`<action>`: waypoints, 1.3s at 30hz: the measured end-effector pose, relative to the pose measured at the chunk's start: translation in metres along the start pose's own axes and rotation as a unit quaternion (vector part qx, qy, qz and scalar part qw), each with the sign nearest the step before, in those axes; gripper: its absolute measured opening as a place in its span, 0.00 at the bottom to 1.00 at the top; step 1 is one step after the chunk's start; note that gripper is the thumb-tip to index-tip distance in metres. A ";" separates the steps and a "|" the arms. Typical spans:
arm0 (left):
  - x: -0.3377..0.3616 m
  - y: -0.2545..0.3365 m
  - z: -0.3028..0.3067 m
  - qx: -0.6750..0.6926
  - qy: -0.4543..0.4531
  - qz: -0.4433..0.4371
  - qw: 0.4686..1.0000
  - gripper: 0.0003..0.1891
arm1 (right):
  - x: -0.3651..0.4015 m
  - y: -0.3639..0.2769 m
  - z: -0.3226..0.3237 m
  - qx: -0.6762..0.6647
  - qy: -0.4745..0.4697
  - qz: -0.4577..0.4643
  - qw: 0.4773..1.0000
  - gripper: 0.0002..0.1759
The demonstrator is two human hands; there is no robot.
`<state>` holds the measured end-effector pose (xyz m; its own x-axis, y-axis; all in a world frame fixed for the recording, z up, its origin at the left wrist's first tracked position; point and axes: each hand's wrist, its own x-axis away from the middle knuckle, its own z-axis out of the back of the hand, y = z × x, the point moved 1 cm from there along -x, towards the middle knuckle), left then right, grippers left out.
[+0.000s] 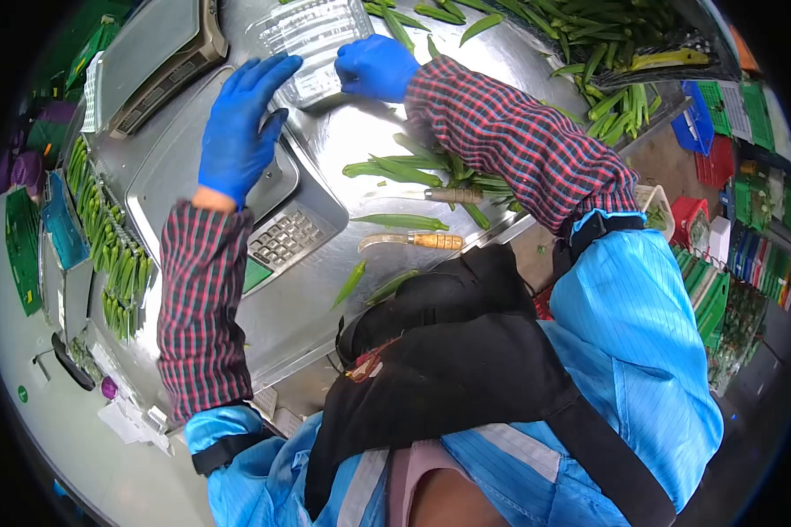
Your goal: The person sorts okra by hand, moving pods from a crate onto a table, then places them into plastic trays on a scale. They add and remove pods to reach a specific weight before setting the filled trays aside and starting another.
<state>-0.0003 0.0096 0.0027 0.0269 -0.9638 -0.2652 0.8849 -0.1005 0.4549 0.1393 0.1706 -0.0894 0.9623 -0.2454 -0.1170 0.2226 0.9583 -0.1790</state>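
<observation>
My left hand, in a blue glove, reaches over a digital scale. Its fingers are stretched out, with the tips near the left side of a clear plastic tray. The tray, possibly a stack of them, lies on the metal table. My right hand, also gloved in blue, has its fingers curled at the tray's right edge. The fingertips' contact is partly hidden. Loose okra pods lie below my right forearm. Two knives with wooden handles, one knife above another knife, rest among the pods.
A second scale stands at the upper left. A heap of okra fills the upper right, partly in a dark plastic-lined container. More okra lines the table's left side. Stacked crates stand to the right.
</observation>
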 end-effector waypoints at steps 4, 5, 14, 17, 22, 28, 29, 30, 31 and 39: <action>-0.002 0.009 0.005 -0.130 -0.006 -0.099 0.987 0.22 | 0.031 -0.006 0.060 -0.195 0.095 0.044 0.975 0.12; -0.002 0.013 0.019 -0.108 -0.040 -0.095 0.989 0.21 | 0.037 -0.011 0.079 -0.215 0.090 0.058 0.971 0.15; 0.139 -0.029 0.060 -0.277 -0.079 0.069 0.955 0.18 | 0.273 0.025 0.067 -0.066 0.000 -0.208 0.976 0.27; 0.153 -0.007 0.054 -0.215 -0.042 0.090 0.971 0.26 | 0.309 -0.013 0.039 -0.106 -0.080 -0.234 0.963 0.35; 0.126 0.056 0.019 -0.043 -0.050 0.045 0.997 0.32 | 0.282 -0.038 0.002 -0.008 -0.039 -0.293 0.955 0.48; 0.056 0.095 -0.109 -0.072 -0.148 -0.134 0.977 0.34 | 0.275 -0.011 0.006 -0.009 -0.067 -0.213 0.975 0.32; 0.047 0.096 -0.132 -0.094 -0.162 -0.147 0.971 0.35 | 0.276 -0.008 0.003 -0.009 -0.063 -0.214 0.975 0.32; 0.043 0.095 -0.153 -0.120 -0.187 -0.145 0.964 0.36 | 0.277 -0.005 -0.004 -0.021 -0.065 -0.208 0.976 0.30; 0.040 0.092 -0.172 -0.145 -0.211 -0.143 0.956 0.36 | 0.277 0.000 -0.008 -0.032 -0.068 -0.202 0.977 0.27; 0.028 0.078 -0.185 -0.049 -0.307 -0.018 0.950 0.34 | 0.299 0.055 0.009 -0.175 0.042 -0.277 0.944 0.21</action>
<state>0.1554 0.0207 -0.1262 -0.2531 -0.9256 0.2815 0.9204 -0.1407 0.3648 0.4404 0.1516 -0.1253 0.6942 -0.7197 0.0154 0.6089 0.5756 -0.5458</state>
